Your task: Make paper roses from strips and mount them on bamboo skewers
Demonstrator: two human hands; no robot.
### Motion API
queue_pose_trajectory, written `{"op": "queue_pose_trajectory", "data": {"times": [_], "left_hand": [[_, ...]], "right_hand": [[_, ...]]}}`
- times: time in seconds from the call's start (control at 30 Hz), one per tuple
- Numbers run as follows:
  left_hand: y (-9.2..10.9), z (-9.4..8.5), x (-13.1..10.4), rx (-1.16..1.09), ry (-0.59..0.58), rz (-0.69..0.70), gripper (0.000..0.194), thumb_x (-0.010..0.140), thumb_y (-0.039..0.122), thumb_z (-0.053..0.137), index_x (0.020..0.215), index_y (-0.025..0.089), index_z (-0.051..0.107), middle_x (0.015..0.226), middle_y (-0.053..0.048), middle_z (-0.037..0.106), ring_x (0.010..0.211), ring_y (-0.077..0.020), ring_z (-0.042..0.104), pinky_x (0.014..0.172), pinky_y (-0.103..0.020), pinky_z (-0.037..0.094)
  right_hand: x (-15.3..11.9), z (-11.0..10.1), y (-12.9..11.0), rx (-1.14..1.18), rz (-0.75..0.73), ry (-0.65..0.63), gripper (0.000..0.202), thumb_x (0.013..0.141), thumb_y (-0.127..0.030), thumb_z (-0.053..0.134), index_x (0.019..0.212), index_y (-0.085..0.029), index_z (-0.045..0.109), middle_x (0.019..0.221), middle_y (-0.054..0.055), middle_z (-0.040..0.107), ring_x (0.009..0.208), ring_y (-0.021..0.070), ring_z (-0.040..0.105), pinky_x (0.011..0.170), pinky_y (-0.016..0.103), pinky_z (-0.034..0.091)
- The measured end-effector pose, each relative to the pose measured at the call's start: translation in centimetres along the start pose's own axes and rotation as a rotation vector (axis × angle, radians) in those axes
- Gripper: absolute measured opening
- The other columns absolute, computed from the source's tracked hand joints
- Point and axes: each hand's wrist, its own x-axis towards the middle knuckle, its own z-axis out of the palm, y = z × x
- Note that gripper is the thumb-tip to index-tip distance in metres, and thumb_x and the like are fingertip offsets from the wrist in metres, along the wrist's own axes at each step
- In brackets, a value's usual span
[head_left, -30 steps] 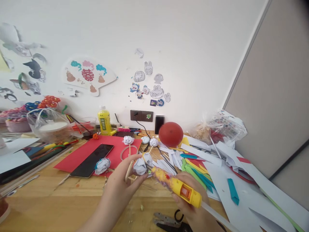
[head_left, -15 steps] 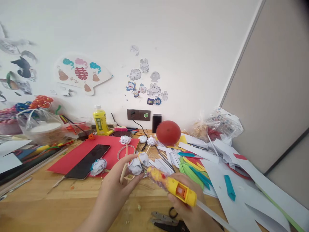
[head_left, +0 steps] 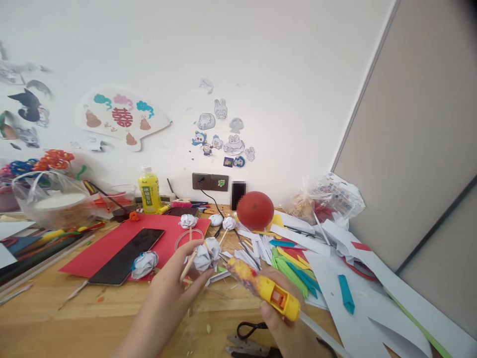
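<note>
My left hand (head_left: 182, 278) is closed on a crumpled white paper flower (head_left: 207, 254) with a thin wooden stick (head_left: 188, 265) beside it. In my right hand (head_left: 285, 298) is a yellow hot glue gun (head_left: 278, 296), its patterned front end pointing left toward the paper flower. A pale glue stick (head_left: 322, 334) sticks out of the gun's back end. The gun's tip is close to the paper; whether they touch I cannot tell. Below the right hand lie dark-handled scissors (head_left: 252, 329), partly hidden by it.
A red sheet (head_left: 112, 238) holds a black phone (head_left: 128, 256) and a crumpled paper ball (head_left: 145, 264). Behind my hands stand two stick-mounted paper balls and a red balloon (head_left: 255, 210). Coloured paper strips (head_left: 294, 271) and white sheets (head_left: 346, 293) cover the right side. A yellow bottle (head_left: 149, 190) stands by the wall.
The view has shifted slightly. The paper flower in my left hand has turned a little, and the glue gun stays close to it. More of the scissors' handle shows.
</note>
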Motion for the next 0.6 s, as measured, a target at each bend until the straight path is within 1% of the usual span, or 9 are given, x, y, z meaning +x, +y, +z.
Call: {"op": "queue_pose_trajectory", "data": {"times": [0.1,0.2,0.27,0.3,0.37,0.43,0.5,0.53,0.6], "left_hand": [[-0.8,0.4,0.3,0.101,-0.136,-0.015,0.045,0.076,0.038,0.053,0.116,0.019,0.047,0.097,-0.007,0.067,0.07,-0.0215,0.064,0.065,-0.031,0.051],[-2.0,1.2,0.6,0.259,-0.253,-0.01,0.045,0.074,0.031,0.054,0.116,0.014,0.05,0.11,-0.014,0.062,0.087,-0.0264,0.064,0.076,-0.036,0.049],[-2.7,1.6,0.7,0.365,-0.255,-0.003,0.045,0.076,0.027,0.051,0.118,0.014,0.049,0.116,-0.016,0.057,0.097,-0.0279,0.061,0.08,-0.037,0.048],[-2.9,1.7,0.8,0.422,-0.25,-0.012,0.044,0.077,0.026,0.05,0.119,0.014,0.048,0.115,-0.017,0.057,0.096,-0.0284,0.062,0.077,-0.037,0.049],[-2.7,1.6,0.8,0.518,-0.223,-0.021,0.045,0.08,0.027,0.047,0.122,0.011,0.045,0.106,-0.017,0.057,0.085,-0.0279,0.066,0.065,-0.035,0.052],[-2.0,1.2,0.5,0.582,-0.122,0.025,0.044,0.084,0.027,0.044,0.124,0.01,0.044,0.101,-0.017,0.058,0.07,-0.0253,0.067,0.053,-0.032,0.051],[-0.8,0.9,-0.5,0.576,0.017,0.203,0.038,0.087,0.026,0.041,0.12,0.011,0.048,0.103,-0.017,0.058,0.062,-0.0216,0.067,0.046,-0.028,0.049],[-0.1,1.0,-1.4,0.538,0.07,0.363,0.032,0.088,0.024,0.04,0.116,0.014,0.053,0.1,-0.014,0.06,0.061,-0.0199,0.067,0.047,-0.028,0.05],[1.5,1.5,-3.7,0.385,-0.026,0.783,0.03,0.088,0.017,0.042,0.116,0.019,0.055,0.09,-0.008,0.065,0.058,-0.0165,0.065,0.049,-0.026,0.051]], "right_hand": [[0.0,0.1,0.3,-0.01,0.038,0.043,0.016,0.082,-0.035,0.048,0.076,-0.023,0.055,0.069,0.0,0.058,0.061,0.0163,0.058,0.057,0.026,0.05],[-0.1,0.4,1.1,-0.022,0.041,0.075,0.01,0.08,-0.032,0.051,0.078,-0.023,0.053,0.073,0.0,0.058,0.065,0.0168,0.058,0.06,0.026,0.049],[-0.3,0.7,1.7,-0.032,0.0,0.095,0.011,0.079,-0.032,0.052,0.082,-0.022,0.054,0.077,0.002,0.059,0.071,0.0179,0.059,0.063,0.027,0.049],[-0.3,0.8,2.0,-0.041,-0.026,0.097,0.012,0.079,-0.032,0.052,0.084,-0.022,0.054,0.08,0.003,0.06,0.074,0.0185,0.06,0.064,0.027,0.049],[-0.3,0.9,2.7,-0.072,-0.066,0.089,0.014,0.079,-0.03,0.052,0.088,-0.021,0.053,0.085,0.004,0.06,0.078,0.0192,0.06,0.065,0.027,0.049],[-0.3,1.1,3.3,-0.114,-0.073,0.087,0.015,0.079,-0.029,0.053,0.091,-0.02,0.053,0.086,0.005,0.06,0.079,0.0192,0.06,0.065,0.027,0.049],[-0.4,1.4,3.9,-0.177,-0.056,0.096,0.016,0.078,-0.028,0.054,0.091,-0.019,0.052,0.085,0.005,0.06,0.076,0.0186,0.061,0.063,0.027,0.049],[-0.4,1.6,4.2,-0.214,-0.053,0.1,0.016,0.077,-0.027,0.054,0.091,-0.019,0.051,0.084,0.005,0.06,0.074,0.0183,0.061,0.062,0.026,0.049],[-0.5,1.8,4.6,-0.289,-0.063,0.099,0.016,0.076,-0.024,0.053,0.091,-0.018,0.051,0.082,0.005,0.059,0.071,0.0179,0.061,0.06,0.025,0.049]]}}
